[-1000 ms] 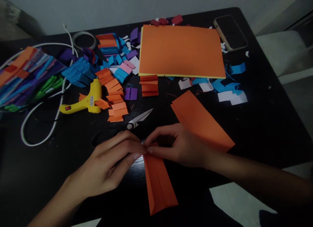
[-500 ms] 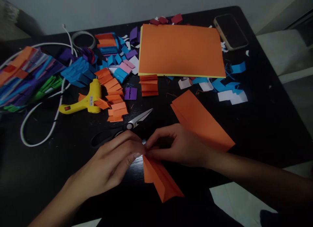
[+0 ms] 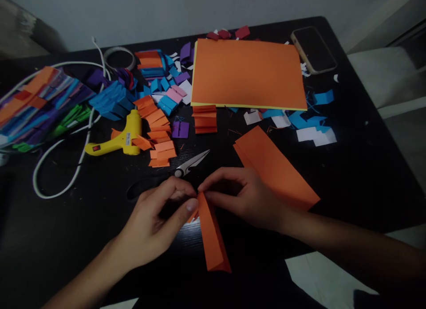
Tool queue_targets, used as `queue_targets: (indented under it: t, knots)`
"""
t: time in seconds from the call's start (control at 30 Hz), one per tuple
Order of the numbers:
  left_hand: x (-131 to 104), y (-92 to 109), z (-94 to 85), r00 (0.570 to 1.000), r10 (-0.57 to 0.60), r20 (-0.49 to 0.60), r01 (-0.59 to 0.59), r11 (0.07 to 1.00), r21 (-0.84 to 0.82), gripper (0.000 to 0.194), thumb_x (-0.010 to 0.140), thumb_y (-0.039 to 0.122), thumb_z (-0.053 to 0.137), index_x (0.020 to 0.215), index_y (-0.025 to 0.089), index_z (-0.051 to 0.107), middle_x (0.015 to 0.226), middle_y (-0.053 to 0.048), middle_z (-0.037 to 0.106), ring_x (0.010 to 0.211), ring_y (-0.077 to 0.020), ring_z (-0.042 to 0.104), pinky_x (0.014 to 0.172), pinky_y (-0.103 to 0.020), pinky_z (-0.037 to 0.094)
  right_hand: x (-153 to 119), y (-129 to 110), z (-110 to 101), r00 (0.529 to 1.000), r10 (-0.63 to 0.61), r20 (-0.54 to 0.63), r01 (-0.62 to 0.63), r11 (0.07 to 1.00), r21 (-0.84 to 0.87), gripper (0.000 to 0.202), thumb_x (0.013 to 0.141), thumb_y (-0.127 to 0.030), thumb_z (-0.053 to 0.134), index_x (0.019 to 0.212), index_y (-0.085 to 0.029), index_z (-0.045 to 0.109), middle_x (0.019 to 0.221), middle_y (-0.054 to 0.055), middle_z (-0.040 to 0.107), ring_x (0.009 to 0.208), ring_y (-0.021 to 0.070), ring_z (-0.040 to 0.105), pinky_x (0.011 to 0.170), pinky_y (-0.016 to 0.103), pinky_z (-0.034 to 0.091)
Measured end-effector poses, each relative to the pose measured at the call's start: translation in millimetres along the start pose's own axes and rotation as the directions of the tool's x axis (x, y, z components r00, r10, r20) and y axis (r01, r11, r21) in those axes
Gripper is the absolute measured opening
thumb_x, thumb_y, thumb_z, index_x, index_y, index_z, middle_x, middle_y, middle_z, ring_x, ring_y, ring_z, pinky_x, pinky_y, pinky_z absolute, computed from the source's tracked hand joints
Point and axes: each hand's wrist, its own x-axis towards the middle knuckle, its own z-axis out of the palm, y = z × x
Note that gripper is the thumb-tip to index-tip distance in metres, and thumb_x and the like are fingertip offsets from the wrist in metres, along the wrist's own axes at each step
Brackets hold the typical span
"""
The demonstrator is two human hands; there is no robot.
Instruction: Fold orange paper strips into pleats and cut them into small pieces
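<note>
A folded orange paper strip (image 3: pixel 211 238) slants down toward the near table edge, its upper end pinched between both hands. My left hand (image 3: pixel 159 216) grips that end from the left, thumb on top. From the right, my right hand (image 3: pixel 246 196) closes thumb and fingertips on the same end. Just beyond the hands lie black-handled scissors (image 3: pixel 193 162), blades apart, with the handles partly behind my left hand. A larger folded orange sheet (image 3: pixel 273 167) rests beside and partly under my right hand.
An orange sheet on yellow paper (image 3: pixel 249 74) lies at the back, near a phone (image 3: pixel 314 49). Left are a yellow glue gun (image 3: pixel 129 136), a white cable (image 3: pixel 78 167), a tape roll (image 3: pixel 120 49) and folded paper pieces (image 3: pixel 111 98). Paper scraps (image 3: pixel 316 134) lie right.
The orange strip has swung leftward and its flaps have come together into a narrower shape. My left thumb has moved onto its upper end. The whole view has shifted slightly.
</note>
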Motion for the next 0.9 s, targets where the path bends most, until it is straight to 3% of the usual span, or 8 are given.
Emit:
queue_targets:
  t: [0.23, 0.43, 0.67, 0.9]
  knots:
    - [4, 9, 5.8, 0.99, -0.132, -0.042, 0.123, 0.978, -0.169, 0.005, 0.101, 0.026, 0.066, 0.099, 0.022, 0.068, 0.077, 0.004, 0.065, 0.066, -0.0096, 0.061, 0.06, -0.017, 0.051, 1, 3, 2, 0.997, -0.058, -0.059, 0.059, 0.998, 0.003, 0.01, 0.088, -0.018, 0.085, 0.096, -0.025, 0.085, 0.095, -0.002, 0.085, 0.091, 0.0144, 0.08, 0.085, 0.026, 0.061]
    - [10, 17, 12.8, 0.966, -0.238, -0.099, 0.188, 0.913, -0.362, 0.006, 0.092, 0.021, 0.074, 0.089, 0.02, 0.069, 0.071, 0.004, 0.067, 0.061, -0.009, 0.061, 0.055, -0.016, 0.05, 0, 3, 7, 0.994, -0.047, -0.102, 0.054, 0.996, 0.068, 0.012, 0.087, -0.02, 0.086, 0.098, -0.025, 0.085, 0.096, 0.0, 0.086, 0.091, 0.015, 0.081, 0.085, 0.026, 0.064]
    - [9, 17, 11.8, 0.96, -0.251, -0.121, 0.19, 0.909, -0.371, 0.007, 0.089, 0.018, 0.076, 0.084, 0.02, 0.071, 0.069, 0.003, 0.069, 0.061, -0.0088, 0.063, 0.054, -0.014, 0.051, -1, 0, 7, 0.997, -0.007, -0.079, 0.014, 0.996, 0.09, 0.008, 0.086, -0.021, 0.086, 0.094, -0.024, 0.085, 0.091, 0.0, 0.085, 0.086, 0.0144, 0.08, 0.077, 0.024, 0.063]
    - [10, 15, 6.7, 0.964, -0.247, -0.099, 0.201, 0.92, -0.338, 0.007, 0.09, 0.02, 0.076, 0.084, 0.02, 0.072, 0.069, 0.002, 0.07, 0.06, -0.0097, 0.063, 0.053, -0.016, 0.05, -1, -1, 6, 0.999, 0.027, -0.04, -0.021, 0.988, 0.154, 0.01, 0.086, -0.021, 0.085, 0.095, -0.022, 0.085, 0.093, 0.001, 0.085, 0.088, 0.0153, 0.08, 0.081, 0.027, 0.064]
